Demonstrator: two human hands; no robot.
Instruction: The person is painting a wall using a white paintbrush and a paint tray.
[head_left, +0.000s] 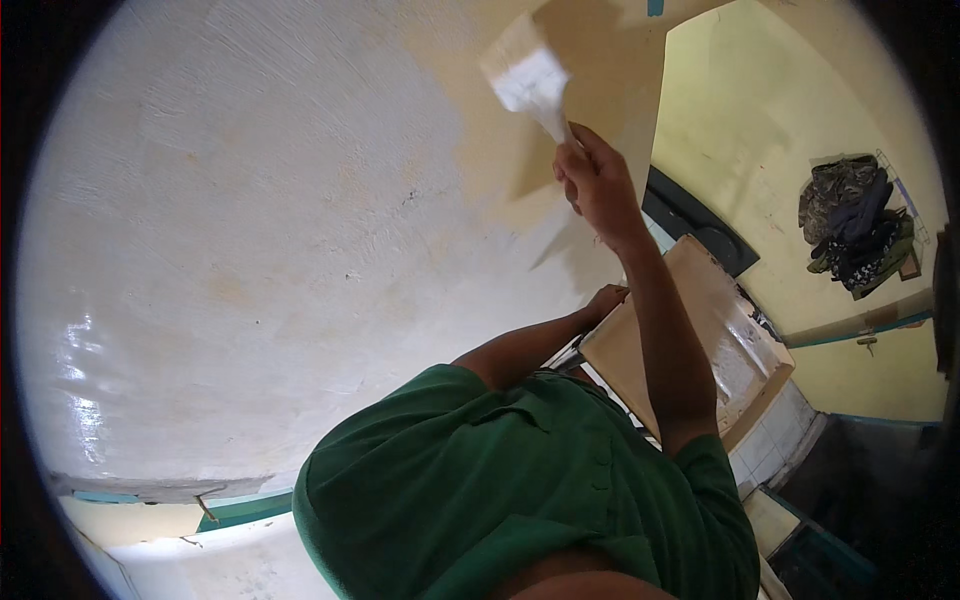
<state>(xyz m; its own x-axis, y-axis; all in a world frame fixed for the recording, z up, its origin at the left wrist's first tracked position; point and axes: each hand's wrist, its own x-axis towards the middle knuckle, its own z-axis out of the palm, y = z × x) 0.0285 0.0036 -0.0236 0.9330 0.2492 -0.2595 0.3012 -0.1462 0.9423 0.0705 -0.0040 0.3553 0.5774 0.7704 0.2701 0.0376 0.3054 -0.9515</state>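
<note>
My right hand (600, 176) grips the handle of a wide flat paintbrush (532, 75). The brush has pale bristles and a white-coated ferrule, and is raised in front of a wall (300, 187). White coating covers most of this wall, while a tan patch (487, 142) shows around and below the brush. Whether the bristles touch the wall I cannot tell. Lower down, my left hand (606, 301) is at the corner of a tan board-like surface (622, 352). Its fingers are partly hidden, so its hold is unclear.
Clothes (855, 225) hang on the yellow wall (750, 112) at right. A black flat object (701, 221) stands behind the tan surface. White tiles (772, 435) lie below it. A teal-edged ledge (247, 511) with a bent metal piece (206, 508) runs at lower left.
</note>
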